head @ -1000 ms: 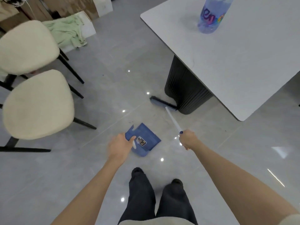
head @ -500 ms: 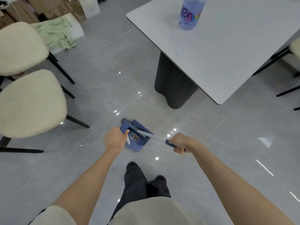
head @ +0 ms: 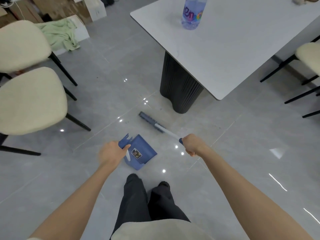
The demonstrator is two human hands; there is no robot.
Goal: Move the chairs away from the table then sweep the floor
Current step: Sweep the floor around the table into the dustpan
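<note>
My left hand (head: 112,152) grips the handle of a blue dustpan (head: 141,152) resting on the grey tiled floor just ahead of my feet. My right hand (head: 191,144) is closed on the white and blue handle of a broom (head: 152,122), whose dark brush head lies on the floor between the dustpan and the table's black pedestal (head: 180,89). The white table (head: 233,49) fills the upper right. Two cream chairs, one near (head: 31,101) and one farther back (head: 20,47), stand apart from it on the left. A few dark specks lie on the floor near the brush.
A plastic water bottle (head: 193,13) stands on the table. Another cream chair (head: 308,56) sits at the right edge behind the table. A green cloth (head: 60,35) drapes over a white box at the upper left, with cardboard boxes (head: 57,6) behind.
The brush head has swung from over the dustpan back out onto the floor toward the pedestal. My left hand keeps the dustpan in place.
</note>
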